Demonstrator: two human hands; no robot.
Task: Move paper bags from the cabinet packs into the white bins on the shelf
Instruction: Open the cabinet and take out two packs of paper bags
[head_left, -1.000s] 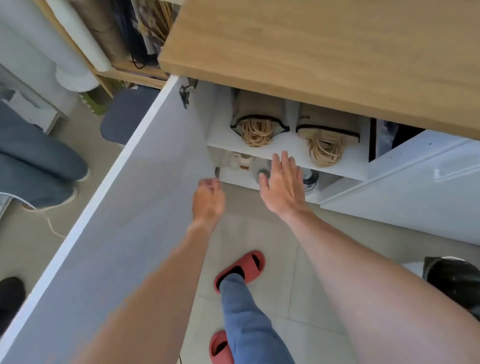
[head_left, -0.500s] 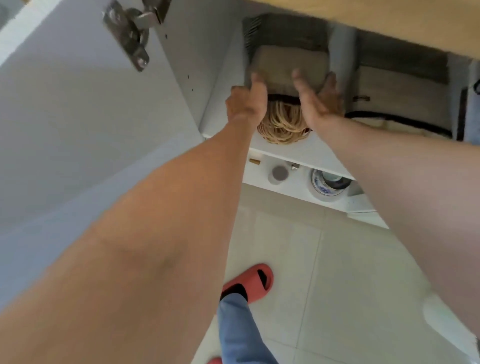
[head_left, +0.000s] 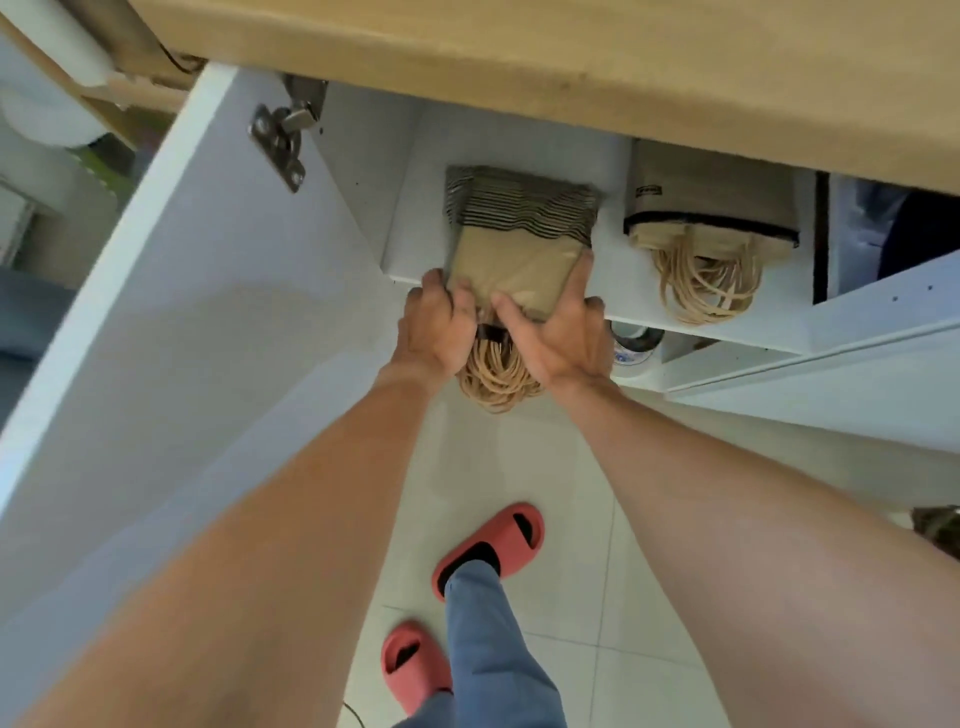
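Note:
A pack of flat brown paper bags (head_left: 511, 270) with twine handles lies on the upper cabinet shelf (head_left: 618, 291), its front end past the shelf edge. My left hand (head_left: 441, 327) grips its left side and my right hand (head_left: 558, 332) grips its right side. The twine handles (head_left: 496, 376) hang below my hands. Behind the held bags, a stack of folded bag edges (head_left: 519, 205) shows on the shelf. A second pack (head_left: 711, 208) with its own handles sits to the right. No white bins are in view.
The open white cabinet door (head_left: 171, 291) stands at my left with its hinge (head_left: 280, 135). A wooden countertop (head_left: 571, 57) overhangs the cabinet. A lower shelf holds a small jar (head_left: 631, 343). My feet in red slippers (head_left: 488, 551) stand on the tiled floor.
My hands went from empty in front of the cabinet to gripping the left pack, and it has slid forward over the shelf edge. The camera has pulled back.

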